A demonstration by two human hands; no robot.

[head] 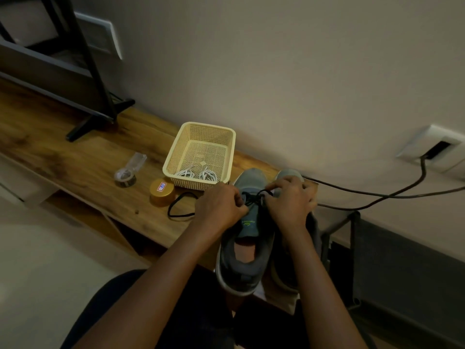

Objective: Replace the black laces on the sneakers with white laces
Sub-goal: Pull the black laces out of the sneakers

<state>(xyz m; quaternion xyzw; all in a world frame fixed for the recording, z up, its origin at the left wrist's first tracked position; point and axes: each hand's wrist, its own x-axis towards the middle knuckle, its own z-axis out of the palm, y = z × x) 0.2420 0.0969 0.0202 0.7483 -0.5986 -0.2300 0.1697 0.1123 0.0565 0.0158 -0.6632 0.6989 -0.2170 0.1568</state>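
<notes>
Closest to my view are the two bare forearms [156, 285] reaching up from the bottom edge, over a dark-clothed lap. They lead to a pair of grey sneakers standing side by side at the near edge of the wooden table [75, 152], toes towards the wall and heels hanging over the edge towards me.

The left sneaker [239, 268] is in plain sight, its opening and tongue facing up. The right sneaker [289, 173] is mostly covered by the right arm, so I see little more than its toe.

Both hands are working at the left sneaker's eyelets. The left hand [219, 210] has its fingers curled in and pinches the black lace [256, 196] on its side. The right hand [289, 202] has its fingertips closed on the same lace, which rises in a small loop between them.

A loop of loose black lace [180, 205] lies on the table just left of the left hand. I cannot tell whether it joins the lace in the shoe.

Just beyond the hands stands a cream basket [201, 129] with the white laces [198, 175] coiled in its near end. A gold lid [162, 192] sits just beside the basket's near left corner, and a roll of tape [125, 176] lies further left. Dark cables [377, 195] run from behind the right hand up to a wall socket [437, 149].
</notes>
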